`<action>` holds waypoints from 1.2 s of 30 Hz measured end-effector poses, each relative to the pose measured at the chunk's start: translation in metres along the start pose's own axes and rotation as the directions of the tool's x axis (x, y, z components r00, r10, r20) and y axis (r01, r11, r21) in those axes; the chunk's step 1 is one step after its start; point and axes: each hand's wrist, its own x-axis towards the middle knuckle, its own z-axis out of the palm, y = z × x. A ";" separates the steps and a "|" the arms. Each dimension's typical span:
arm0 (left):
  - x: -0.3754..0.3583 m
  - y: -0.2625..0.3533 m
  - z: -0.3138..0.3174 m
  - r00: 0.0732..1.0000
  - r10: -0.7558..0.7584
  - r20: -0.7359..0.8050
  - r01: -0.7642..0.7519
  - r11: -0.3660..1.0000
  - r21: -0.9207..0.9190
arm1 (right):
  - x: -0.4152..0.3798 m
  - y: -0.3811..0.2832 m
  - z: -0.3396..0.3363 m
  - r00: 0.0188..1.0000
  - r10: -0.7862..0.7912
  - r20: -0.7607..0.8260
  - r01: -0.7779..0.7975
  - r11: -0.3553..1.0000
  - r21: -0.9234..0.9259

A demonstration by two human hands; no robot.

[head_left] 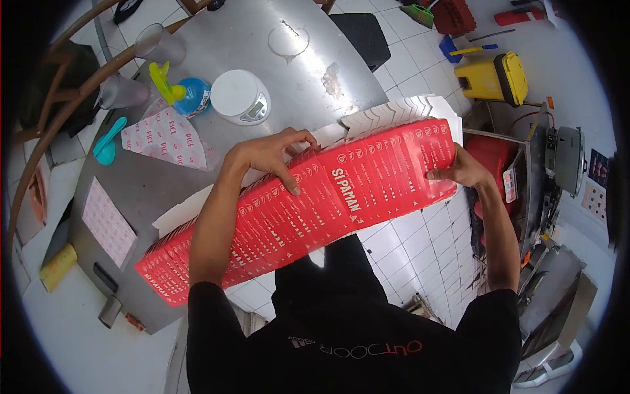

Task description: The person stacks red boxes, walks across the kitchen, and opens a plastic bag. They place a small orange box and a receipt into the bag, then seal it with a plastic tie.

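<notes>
A long row of overlapping red paper food cartons (315, 203) printed "SI PAMAN" slants across in front of my body, over the table's near edge. White inner flaps show along its far side. My left hand (272, 157) grips the row near its middle, thumb on the red face and fingers over the far edge. At the right end my right hand (462, 169) is closed on the cartons, its thumb pressing the red face and its other fingers partly hidden. The left end of the row lies over the table's near side.
On the steel table (315, 39) are a white digital scale (239, 95), a blue spray bottle (191, 97), printed paper sheets (167, 138), a turquoise scoop (107, 148) and plastic cups (157, 44). A yellow bin (492, 79) and kitchen equipment (567, 157) stand to the right.
</notes>
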 end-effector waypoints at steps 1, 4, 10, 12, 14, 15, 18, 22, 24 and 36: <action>0.000 0.002 -0.001 1.000 -0.001 -0.004 0.001 1.000 0.000 | 0.001 0.000 -0.001 1.000 -0.002 0.002 0.002 1.000 -0.030; -0.004 0.003 0.000 1.000 -0.016 -0.004 0.016 1.000 0.002 | 0.004 -0.006 -0.001 1.000 0.004 0.029 -0.003 1.000 -0.030; 0.001 -0.003 -0.003 0.996 -0.057 0.063 0.055 0.998 0.033 | 0.004 -0.003 -0.012 0.997 -0.024 0.071 0.026 0.999 -0.029; 0.003 0.002 -0.004 0.995 -0.051 0.086 0.044 0.996 0.072 | 0.006 0.002 -0.011 0.998 0.001 0.063 0.000 1.000 -0.007; 0.005 0.002 -0.006 0.993 -0.055 0.100 0.051 0.998 0.040 | 0.009 0.003 -0.012 0.998 0.029 0.052 -0.029 1.000 0.003; 0.005 0.002 -0.007 0.993 -0.059 0.102 0.057 0.998 0.022 | 0.009 0.003 -0.013 0.998 0.018 0.059 -0.018 1.000 -0.011; 0.005 0.004 -0.008 0.990 -0.071 0.118 0.075 0.997 -0.029 | 0.014 -0.001 -0.018 0.995 0.010 0.097 -0.007 0.999 -0.033; 0.009 0.004 -0.011 0.992 -0.049 0.115 0.047 0.999 0.020 | 0.023 -0.001 -0.020 0.991 0.003 0.137 0.000 1.000 -0.022; 0.010 -0.001 -0.009 0.995 -0.019 0.099 0.015 0.999 0.041 | 0.030 -0.003 -0.017 0.987 -0.009 0.158 0.013 1.000 -0.025; 0.006 0.004 -0.002 0.997 -0.061 0.050 0.062 0.998 -0.021 | 0.049 0.010 0.017 0.974 0.036 0.225 -0.065 0.990 0.125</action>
